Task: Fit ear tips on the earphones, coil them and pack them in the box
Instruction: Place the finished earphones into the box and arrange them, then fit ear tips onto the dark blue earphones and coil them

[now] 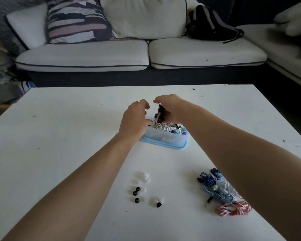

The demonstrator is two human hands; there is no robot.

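Note:
A small translucent blue box [163,138] stands mid-table, filled with coiled earphones [165,127]. My right hand [170,106] holds a dark coiled earphone bundle [161,113] just above the box's far left corner. My left hand [135,119] is at the box's left edge, its fingers curled beside that bundle; what they touch is hidden. Near the front lie several loose ear tips, black [136,191] and clear [142,176]. At the front right sit tangled blue earphones [214,186] and a pink coil [233,208].
The white table [68,129] reaches to a white sofa [111,56] with cushions behind it. A black bag [210,25] lies on the sofa. A black jack plug [209,200] pokes out of the blue tangle.

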